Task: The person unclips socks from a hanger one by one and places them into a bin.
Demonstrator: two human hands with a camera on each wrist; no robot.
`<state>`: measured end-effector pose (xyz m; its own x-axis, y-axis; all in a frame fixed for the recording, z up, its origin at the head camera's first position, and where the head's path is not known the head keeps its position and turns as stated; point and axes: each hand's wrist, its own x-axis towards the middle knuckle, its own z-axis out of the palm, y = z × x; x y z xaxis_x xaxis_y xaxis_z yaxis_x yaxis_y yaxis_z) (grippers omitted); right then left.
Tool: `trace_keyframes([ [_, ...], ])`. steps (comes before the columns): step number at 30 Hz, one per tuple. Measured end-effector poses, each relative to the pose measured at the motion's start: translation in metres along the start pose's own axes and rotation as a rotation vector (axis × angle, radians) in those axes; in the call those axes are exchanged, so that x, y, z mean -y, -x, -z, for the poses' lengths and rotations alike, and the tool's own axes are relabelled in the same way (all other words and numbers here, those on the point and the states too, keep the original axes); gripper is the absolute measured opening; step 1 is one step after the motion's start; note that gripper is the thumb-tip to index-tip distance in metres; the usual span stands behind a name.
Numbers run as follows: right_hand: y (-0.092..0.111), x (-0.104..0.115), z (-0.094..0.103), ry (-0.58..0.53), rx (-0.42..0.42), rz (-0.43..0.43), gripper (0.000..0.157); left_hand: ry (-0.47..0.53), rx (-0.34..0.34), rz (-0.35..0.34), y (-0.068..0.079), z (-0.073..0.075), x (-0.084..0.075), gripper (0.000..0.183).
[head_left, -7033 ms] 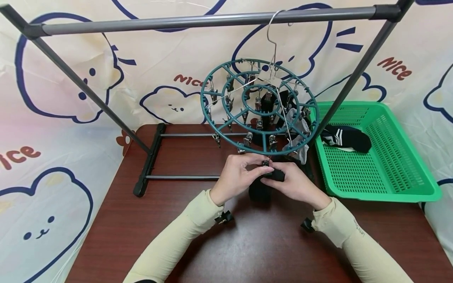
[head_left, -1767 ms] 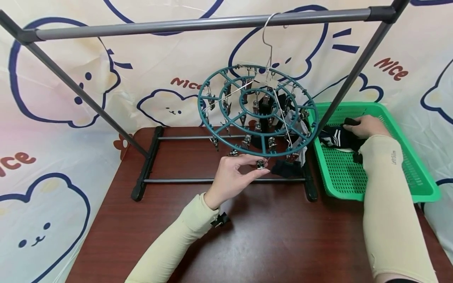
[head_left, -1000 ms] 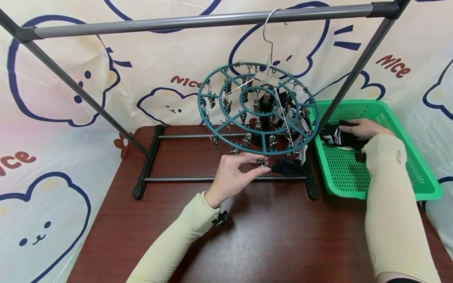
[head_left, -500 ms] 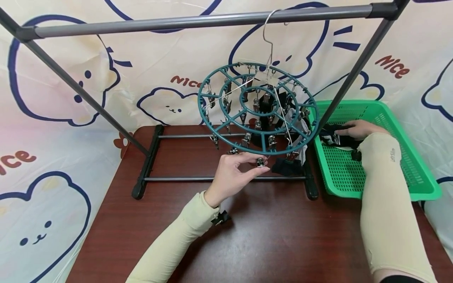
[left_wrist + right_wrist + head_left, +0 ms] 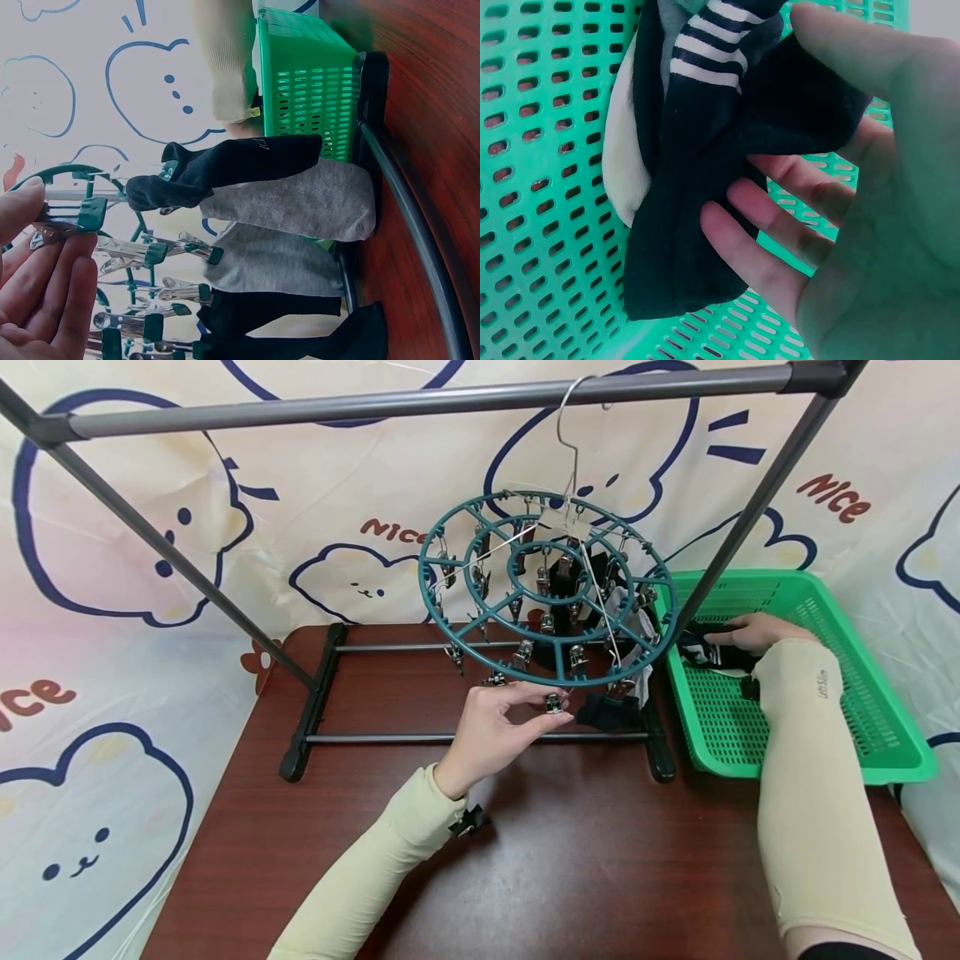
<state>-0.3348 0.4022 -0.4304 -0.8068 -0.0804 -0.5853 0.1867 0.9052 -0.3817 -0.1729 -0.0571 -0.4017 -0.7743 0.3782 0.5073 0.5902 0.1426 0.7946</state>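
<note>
My left hand (image 5: 491,731) pinches a metal clip (image 5: 553,703) at the front of the round teal hanger (image 5: 558,682). In the left wrist view this clip has green tips (image 5: 91,214) and nothing between them. A black sock (image 5: 247,161), grey socks (image 5: 300,201) and more black socks (image 5: 277,311) hang from neighbouring clips. Inside the green basket (image 5: 896,766), my right hand (image 5: 768,633) grips a dark sock (image 5: 802,97) between thumb and fingers. Beside it lie a white-striped dark sock (image 5: 709,56) and a whitish one (image 5: 626,150).
The hanger hooks over the grey top bar (image 5: 337,412) of a rack standing on the brown table (image 5: 600,860). The rack's right leg (image 5: 757,502) slants down between hanger and basket. Several unused clips (image 5: 522,656) dangle around the rings.
Seven seconds ago both hands were at a black sock under the hanger's front; the right hand has since moved into the basket. Lately it shifts slightly left over the socks. The left hand stays put.
</note>
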Motion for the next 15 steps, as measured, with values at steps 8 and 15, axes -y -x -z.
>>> trace_keyframes([
  [8, 0.0054, -0.0017, -0.0033, -0.004, 0.029, -0.002, 0.125, -0.008, 0.003, 0.008, -0.0003, 0.0005, -0.0009, 0.025],
  [15, 0.0025, -0.0055, -0.0010, -0.088, 0.084, -0.021, 0.125, -0.017, 0.002, 0.012, 0.0002, 0.0004, -0.0009, 0.024],
])
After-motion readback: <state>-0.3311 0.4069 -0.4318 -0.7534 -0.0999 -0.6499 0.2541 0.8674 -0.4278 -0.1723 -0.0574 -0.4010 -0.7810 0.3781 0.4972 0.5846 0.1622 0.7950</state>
